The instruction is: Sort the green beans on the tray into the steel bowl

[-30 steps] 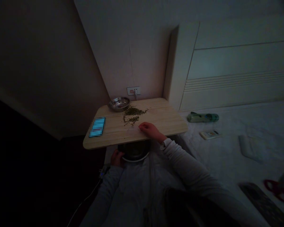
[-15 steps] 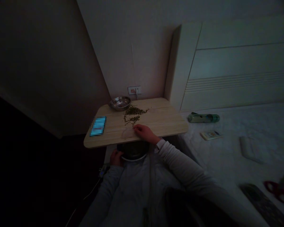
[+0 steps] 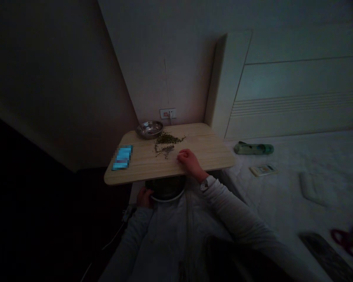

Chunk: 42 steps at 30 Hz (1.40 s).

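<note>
Small green beans [image 3: 168, 138] lie scattered in a loose patch on a light wooden tabletop [image 3: 147, 164]. Just right of the patch, my right hand [image 3: 188, 160] is over the tabletop with its fingers curled together. Whatever they hold, if anything, is too small to see. Below the table's front edge, a dark bowl with a pale rim [image 3: 167, 194] rests at my lap, partly hidden under the tabletop. My left hand [image 3: 145, 197] grips the left side of its rim. A shiny metal bowl [image 3: 149, 130] stands behind the beans, at the back left.
A phone with a lit, blurred screen [image 3: 122, 157] lies at the table's left end. On the white bed [image 3: 282, 196] to the right are a green bottle-like item [image 3: 253, 149], a pale phone-like item [image 3: 264, 169], a dark remote-like item [image 3: 326, 252] and red-handled scissors [image 3: 347, 241].
My right hand has moved right and slightly up, away from the table's front edge, and its fingers are more curled. My left hand stays on the dark bowl.
</note>
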Each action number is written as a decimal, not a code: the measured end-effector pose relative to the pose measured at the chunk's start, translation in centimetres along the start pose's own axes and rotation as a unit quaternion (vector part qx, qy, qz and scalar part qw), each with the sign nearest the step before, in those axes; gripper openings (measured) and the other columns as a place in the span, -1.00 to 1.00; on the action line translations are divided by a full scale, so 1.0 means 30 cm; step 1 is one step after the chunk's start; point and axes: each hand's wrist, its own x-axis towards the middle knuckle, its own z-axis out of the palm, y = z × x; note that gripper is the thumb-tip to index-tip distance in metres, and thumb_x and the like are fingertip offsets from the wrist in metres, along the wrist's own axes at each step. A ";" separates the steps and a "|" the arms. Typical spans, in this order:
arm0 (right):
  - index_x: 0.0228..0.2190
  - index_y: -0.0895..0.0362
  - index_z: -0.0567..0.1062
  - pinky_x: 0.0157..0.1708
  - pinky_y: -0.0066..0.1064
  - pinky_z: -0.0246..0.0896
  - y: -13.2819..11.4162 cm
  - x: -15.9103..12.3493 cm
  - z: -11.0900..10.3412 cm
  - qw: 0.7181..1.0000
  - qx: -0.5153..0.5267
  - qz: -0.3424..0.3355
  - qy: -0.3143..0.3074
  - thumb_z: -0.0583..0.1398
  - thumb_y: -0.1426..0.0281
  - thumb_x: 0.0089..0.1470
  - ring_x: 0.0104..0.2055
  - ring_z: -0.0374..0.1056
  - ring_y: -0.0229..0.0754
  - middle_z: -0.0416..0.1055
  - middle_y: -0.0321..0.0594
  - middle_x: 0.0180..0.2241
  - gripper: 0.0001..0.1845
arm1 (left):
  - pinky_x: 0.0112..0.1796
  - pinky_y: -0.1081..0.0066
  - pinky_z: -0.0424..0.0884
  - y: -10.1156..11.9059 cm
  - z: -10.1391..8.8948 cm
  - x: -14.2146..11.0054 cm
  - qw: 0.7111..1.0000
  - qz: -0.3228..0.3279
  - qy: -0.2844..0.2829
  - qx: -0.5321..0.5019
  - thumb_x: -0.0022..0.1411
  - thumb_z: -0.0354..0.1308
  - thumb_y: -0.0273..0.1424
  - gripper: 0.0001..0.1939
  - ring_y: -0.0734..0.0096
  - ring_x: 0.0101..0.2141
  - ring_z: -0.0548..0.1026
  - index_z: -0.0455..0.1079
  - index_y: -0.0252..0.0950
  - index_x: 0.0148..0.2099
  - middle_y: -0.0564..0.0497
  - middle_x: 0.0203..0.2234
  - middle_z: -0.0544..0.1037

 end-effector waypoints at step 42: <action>-0.22 0.18 0.55 -0.10 -0.43 0.24 0.025 0.161 -0.234 0.923 -0.380 -0.054 -0.028 0.08 0.52 0.04 -0.15 0.41 -0.20 0.51 -0.15 -0.18 -0.69 | -0.56 0.44 0.23 -0.001 0.007 -0.008 0.999 -0.034 -0.021 -0.021 -0.42 0.16 -0.47 -0.89 0.46 -0.62 0.33 0.31 -0.25 -0.66 0.11 -0.73 0.37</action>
